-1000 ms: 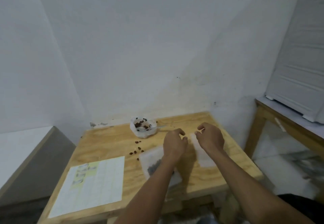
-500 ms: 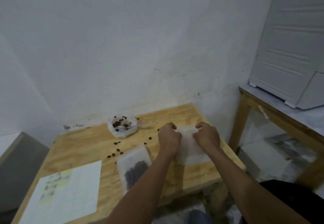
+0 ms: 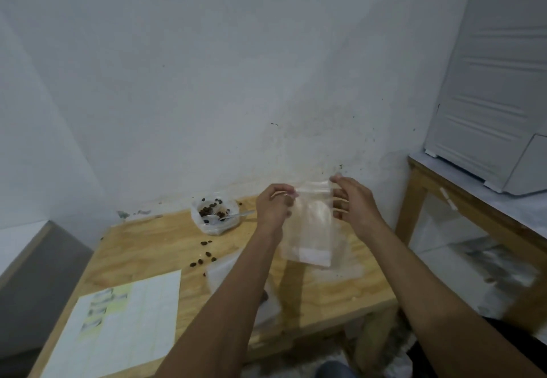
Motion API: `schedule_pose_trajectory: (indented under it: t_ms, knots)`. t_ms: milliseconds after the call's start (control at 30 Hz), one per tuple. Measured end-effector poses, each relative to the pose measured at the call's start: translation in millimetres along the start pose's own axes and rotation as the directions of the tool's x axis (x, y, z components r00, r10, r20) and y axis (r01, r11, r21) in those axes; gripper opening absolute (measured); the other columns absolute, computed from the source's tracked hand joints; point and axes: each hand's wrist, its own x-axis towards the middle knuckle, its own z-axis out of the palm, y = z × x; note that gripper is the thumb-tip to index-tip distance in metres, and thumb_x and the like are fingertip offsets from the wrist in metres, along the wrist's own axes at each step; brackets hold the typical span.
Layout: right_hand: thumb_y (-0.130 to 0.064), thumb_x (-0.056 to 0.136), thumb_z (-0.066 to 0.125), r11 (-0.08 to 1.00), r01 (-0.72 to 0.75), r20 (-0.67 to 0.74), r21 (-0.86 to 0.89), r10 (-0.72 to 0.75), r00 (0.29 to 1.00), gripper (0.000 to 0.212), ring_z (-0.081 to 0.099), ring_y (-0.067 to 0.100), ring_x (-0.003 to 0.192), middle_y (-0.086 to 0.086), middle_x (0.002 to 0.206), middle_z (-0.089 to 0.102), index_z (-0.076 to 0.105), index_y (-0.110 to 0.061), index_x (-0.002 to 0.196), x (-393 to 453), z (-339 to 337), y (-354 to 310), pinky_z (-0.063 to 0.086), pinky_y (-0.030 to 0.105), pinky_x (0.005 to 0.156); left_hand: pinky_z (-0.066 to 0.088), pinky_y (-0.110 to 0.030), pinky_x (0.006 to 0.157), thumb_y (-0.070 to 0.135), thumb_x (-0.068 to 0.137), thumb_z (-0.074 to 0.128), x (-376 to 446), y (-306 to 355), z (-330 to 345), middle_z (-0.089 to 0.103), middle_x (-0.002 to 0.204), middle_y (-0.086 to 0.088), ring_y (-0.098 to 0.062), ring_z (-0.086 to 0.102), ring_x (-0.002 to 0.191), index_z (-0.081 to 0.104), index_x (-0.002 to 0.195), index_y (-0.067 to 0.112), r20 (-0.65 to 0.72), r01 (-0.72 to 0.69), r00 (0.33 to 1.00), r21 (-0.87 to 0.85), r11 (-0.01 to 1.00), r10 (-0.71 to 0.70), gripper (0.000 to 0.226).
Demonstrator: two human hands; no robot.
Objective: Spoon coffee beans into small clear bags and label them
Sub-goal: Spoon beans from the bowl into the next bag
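Lifted off the desk [image 3: 340, 297] since half a second ago, an empty clear bag [image 3: 310, 229] now hangs right of frame centre, its mouth pinched between the left hand [image 3: 273, 209] and right hand [image 3: 353, 204]. I judge it is being opened for filling. Bean tub [image 3: 214, 216] and spoon [image 3: 228, 217] wait left; label sheet [image 3: 118, 327] lies at lower left.

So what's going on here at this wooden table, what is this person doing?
A person is packing coffee beans into small bags. Both hands hold an empty clear bag up above the wooden table: the left hand and the right hand each pinch a top corner at its mouth. Nothing is in it yet. The beans sit in a small plastic container with a spoon at the back, loose beans lie scattered nearby, and a label sheet lies at the front left.
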Motion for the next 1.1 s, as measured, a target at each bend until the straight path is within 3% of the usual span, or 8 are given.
schedule_pose_trajectory:
  t_ms: [267,433,533,700,767,867,967,1100]
  knots:
    - [-0.012,0.083,0.081,0.867,0.282,0.402,-0.41,-0.105,0.909,0.023,0.066,0.011,0.069,0.003,0.081,0.077,0.077,-0.019,0.105,-27,70,-44,0.05,0.026,0.064,0.046,-0.016,0.068,-0.018,0.083,0.054,-6,46,-76,0.069,0.078,0.004,-0.001,0.062,0.071,0.069,0.081,0.007,0.106,-0.323,0.945,0.153,0.934,0.31,0.029]
    - [-0.004,0.081,0.081,0.818,0.392,0.42,-0.422,-0.206,0.884,0.03,0.071,0.013,0.073,0.004,0.079,0.079,0.068,-0.014,0.106,-38,132,-42,0.052,0.024,0.063,0.042,-0.025,0.089,0.022,0.08,0.08,-12,62,-115,0.064,0.107,0.004,-0.008,0.055,0.107,0.069,0.08,0.03,-0.116,-0.452,0.837,0.404,0.795,0.535,0.014]
    - [-0.004,0.08,0.083,0.806,0.43,0.41,-0.406,-0.26,0.874,0.028,0.07,0.015,0.073,0.004,0.077,0.077,0.065,-0.013,0.099,-44,160,-36,0.053,0.029,0.066,0.042,-0.025,0.074,0.032,0.077,0.087,-18,73,-134,0.062,0.096,0.002,-0.01,0.056,0.085,0.061,0.075,0.026,-0.195,-0.394,0.863,0.314,0.863,0.465,0.027]
    - [-0.009,0.078,0.086,0.789,0.45,0.378,-0.419,-0.299,0.876,0.024,0.064,0.016,0.074,0.003,0.081,0.069,0.064,-0.013,0.086,-54,186,-21,0.05,0.029,0.065,0.046,-0.024,0.071,0.03,0.077,0.088,-21,76,-161,0.062,0.107,-0.006,-0.017,0.06,0.095,0.063,0.085,0.018,-0.295,-0.319,0.868,0.284,0.904,0.399,0.029]
    - [-0.007,0.079,0.085,0.783,0.46,0.374,-0.419,-0.313,0.873,0.023,0.064,0.016,0.073,0.003,0.081,0.068,0.063,-0.013,0.084,-56,194,-16,0.05,0.028,0.064,0.061,-0.038,0.068,0.021,0.079,0.087,-22,76,-166,0.068,0.102,-0.017,-0.025,0.068,0.087,0.063,0.09,0.012,-0.248,-0.245,0.93,0.134,0.96,0.272,0.028]
    - [-0.005,0.08,0.084,0.807,0.457,0.4,-0.374,-0.304,0.864,0.023,0.065,0.016,0.07,0.006,0.079,0.068,0.063,-0.012,0.085,-59,202,-12,0.052,0.028,0.06,0.064,-0.039,0.066,0.007,0.082,0.083,-28,76,-172,0.068,0.095,-0.023,-0.025,0.069,0.075,0.059,0.093,0.007,-0.183,-0.137,0.977,-0.156,0.978,0.107,0.026]
    - [-0.004,0.082,0.083,0.845,0.426,0.43,-0.325,-0.269,0.862,0.022,0.069,0.02,0.068,0.012,0.077,0.069,0.063,-0.009,0.089,-61,203,-10,0.058,0.032,0.061,0.061,-0.034,0.063,0.001,0.085,0.077,-31,74,-176,0.068,0.093,-0.026,-0.03,0.07,0.076,0.057,0.094,0.008,-0.149,-0.132,0.984,-0.266,0.955,0.095,0.023]
    - [0.0,0.087,0.076,0.882,0.393,0.476,-0.261,-0.236,0.847,0.018,0.073,0.024,0.069,0.022,0.08,0.072,0.063,-0.007,0.097,-63,202,-9,0.061,0.037,0.064,0.057,-0.031,0.057,-0.006,0.087,0.066,-31,70,-180,0.066,0.08,-0.02,-0.031,0.066,0.073,0.058,0.093,0.006,-0.205,-0.206,0.964,-0.175,0.963,0.169,0.015]
